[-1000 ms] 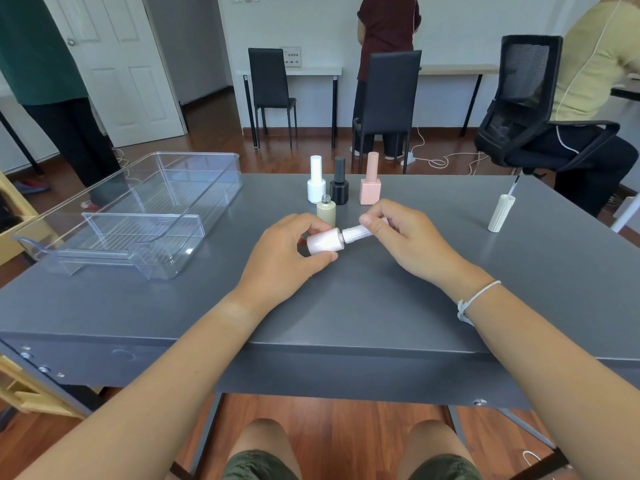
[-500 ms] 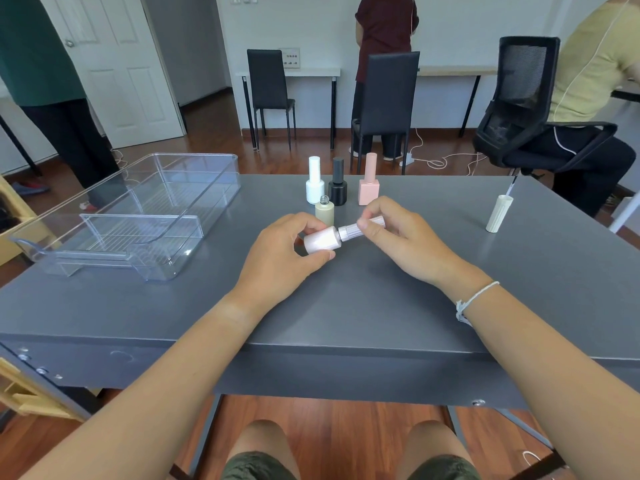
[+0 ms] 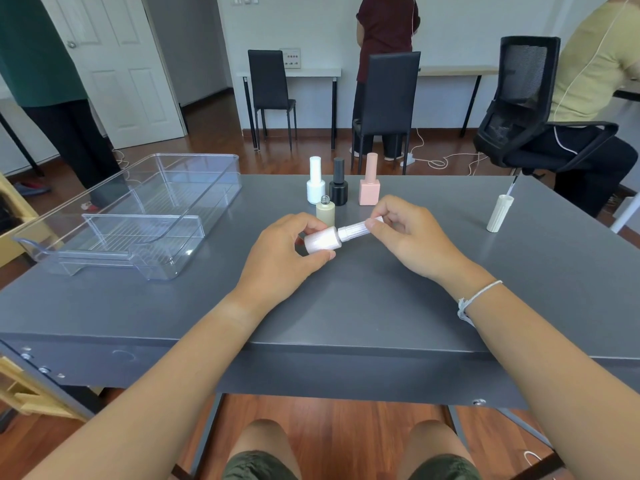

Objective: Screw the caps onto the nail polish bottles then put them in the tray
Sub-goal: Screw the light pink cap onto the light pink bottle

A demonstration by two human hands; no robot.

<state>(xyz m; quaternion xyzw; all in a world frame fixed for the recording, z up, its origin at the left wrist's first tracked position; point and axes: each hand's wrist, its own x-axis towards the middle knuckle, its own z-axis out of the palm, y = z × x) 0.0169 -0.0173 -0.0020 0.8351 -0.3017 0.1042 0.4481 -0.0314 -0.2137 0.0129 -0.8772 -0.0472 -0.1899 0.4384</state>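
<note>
My left hand (image 3: 287, 258) grips a pale pink nail polish bottle (image 3: 322, 239) held on its side above the grey table (image 3: 381, 299). My right hand (image 3: 408, 233) pinches the ribbed white cap (image 3: 355, 230) that sits on the bottle's neck. Behind them stands an olive bottle (image 3: 325, 213) with no cap. Further back, a white bottle (image 3: 316, 181), a black bottle (image 3: 338, 183) and a pink square bottle (image 3: 370, 181) stand capped in a row. A cream cap (image 3: 499, 213) stands upside down at the right, brush pointing up. The clear tray (image 3: 138, 216) at the left holds nothing.
A black mesh office chair (image 3: 530, 109) and a seated person are at the far right. Two black chairs and a standing person are behind the table. Another person stands at the far left by a white door.
My right fingers have shifted slightly along the cap while the bottle stays in my left hand. Both hands hold nearly the same place over the table.
</note>
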